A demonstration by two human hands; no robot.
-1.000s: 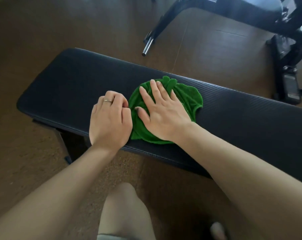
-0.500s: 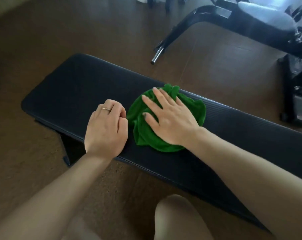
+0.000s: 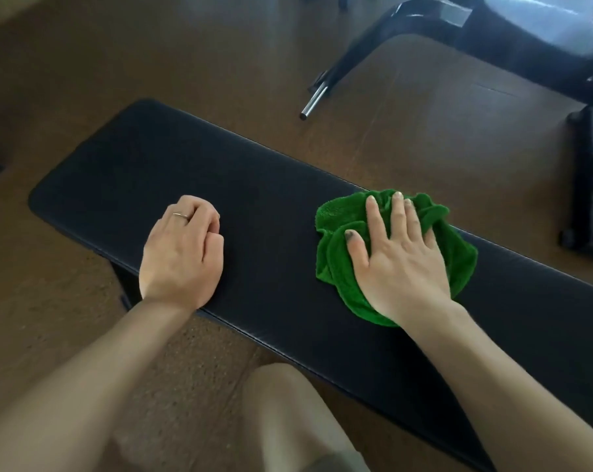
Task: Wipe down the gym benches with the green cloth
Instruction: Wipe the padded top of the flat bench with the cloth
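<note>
A long black padded gym bench (image 3: 261,212) runs from the middle left to the lower right. A crumpled green cloth (image 3: 339,267) lies on its top, right of centre. My right hand (image 3: 400,260) presses flat on the cloth with straight fingers spread. My left hand (image 3: 182,253) rests on the bench's near edge with its fingers curled under and a ring on one finger; it holds nothing. A wide stretch of bare bench lies between the two hands.
A second bench (image 3: 540,39) with a black frame and a chrome bar end (image 3: 313,103) stands on the brown floor at the upper right. A black upright base (image 3: 584,185) sits at the right edge. My knee (image 3: 288,417) shows below the bench.
My right hand has slid the green cloth to the right along the bench, away from my left hand, which has stayed at the near edge.
</note>
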